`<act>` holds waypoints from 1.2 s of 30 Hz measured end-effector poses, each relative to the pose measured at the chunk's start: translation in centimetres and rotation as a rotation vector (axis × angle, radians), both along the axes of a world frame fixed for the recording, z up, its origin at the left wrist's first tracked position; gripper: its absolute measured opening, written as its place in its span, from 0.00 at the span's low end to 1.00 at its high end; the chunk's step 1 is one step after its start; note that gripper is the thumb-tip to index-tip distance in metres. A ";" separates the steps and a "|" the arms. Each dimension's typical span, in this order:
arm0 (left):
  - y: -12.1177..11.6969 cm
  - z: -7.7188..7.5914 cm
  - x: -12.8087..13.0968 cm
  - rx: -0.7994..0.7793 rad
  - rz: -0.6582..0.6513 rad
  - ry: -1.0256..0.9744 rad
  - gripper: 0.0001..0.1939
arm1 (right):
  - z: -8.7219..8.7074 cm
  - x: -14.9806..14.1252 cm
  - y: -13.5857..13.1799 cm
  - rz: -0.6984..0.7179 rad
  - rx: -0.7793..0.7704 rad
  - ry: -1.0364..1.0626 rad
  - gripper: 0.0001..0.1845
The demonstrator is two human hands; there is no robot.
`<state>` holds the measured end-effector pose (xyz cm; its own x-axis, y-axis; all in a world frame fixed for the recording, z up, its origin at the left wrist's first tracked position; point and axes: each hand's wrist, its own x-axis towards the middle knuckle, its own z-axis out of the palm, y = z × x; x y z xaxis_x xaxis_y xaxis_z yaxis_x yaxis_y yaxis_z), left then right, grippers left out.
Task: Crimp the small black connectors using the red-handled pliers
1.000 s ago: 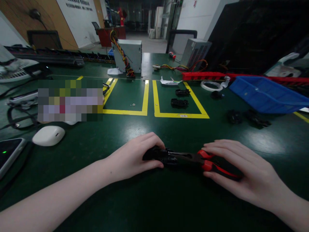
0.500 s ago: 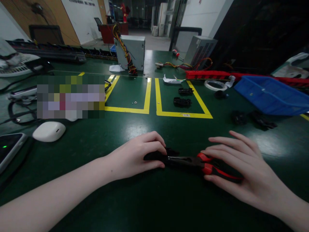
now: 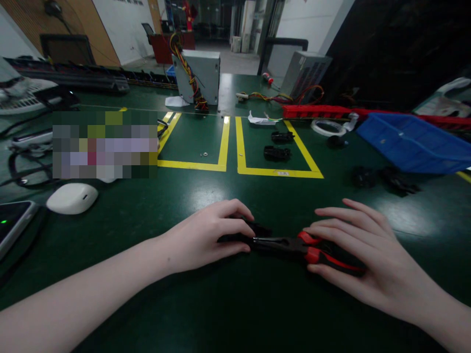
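My left hand (image 3: 221, 228) is closed around a small black part (image 3: 262, 229), mostly hidden under the fingers. My right hand (image 3: 368, 255) grips long-nose pliers (image 3: 281, 243) by their red-and-black handles, thumb below and fingers above, the upper fingers stretched out. The pliers lie almost level, pointing left. Their jaw tips meet the black part at my left thumb and forefinger; whether they pinch it or only touch it I cannot make out.
Yellow tape outlines two areas; the right one holds two black car-like parts (image 3: 277, 153). More black parts (image 3: 397, 180) lie near a blue bin (image 3: 415, 142). A white case (image 3: 72, 198) sits left. Power supply boxes (image 3: 206, 76) stand farther back.
The jaws of the pliers look slightly more closed, and my right hand has shifted a little to the left. My left hand keeps its hold. The view has tilted slightly.
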<state>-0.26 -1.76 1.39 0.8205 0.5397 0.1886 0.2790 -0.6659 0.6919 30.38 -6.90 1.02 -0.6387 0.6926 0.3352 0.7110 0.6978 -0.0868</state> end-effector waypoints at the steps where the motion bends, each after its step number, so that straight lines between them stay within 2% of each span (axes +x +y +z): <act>1: 0.0 0.0 0.0 0.002 -0.002 -0.002 0.09 | 0.0 0.0 0.0 0.004 0.000 -0.002 0.23; 24: 0.1 0.1 0.0 -0.083 0.031 0.000 0.09 | 0.0 -0.3 -0.1 0.015 -0.009 0.014 0.23; 28: 0.1 0.0 0.1 -0.054 0.027 0.003 0.09 | 0.0 -0.5 -0.2 0.001 -0.036 0.022 0.22; 32: -0.1 -0.2 0.1 0.052 0.012 0.011 0.12 | 0.0 -0.7 -0.5 -0.012 -0.085 0.031 0.21; 36: -0.2 -0.3 0.0 0.118 0.014 0.026 0.10 | 0.0 -0.9 -0.5 -0.011 -0.112 0.057 0.21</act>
<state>-0.23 -1.94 1.07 0.8181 0.5267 0.2307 0.3056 -0.7381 0.6015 29.49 -7.37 1.06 -0.6128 0.7348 0.2907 0.7106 0.6734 -0.2040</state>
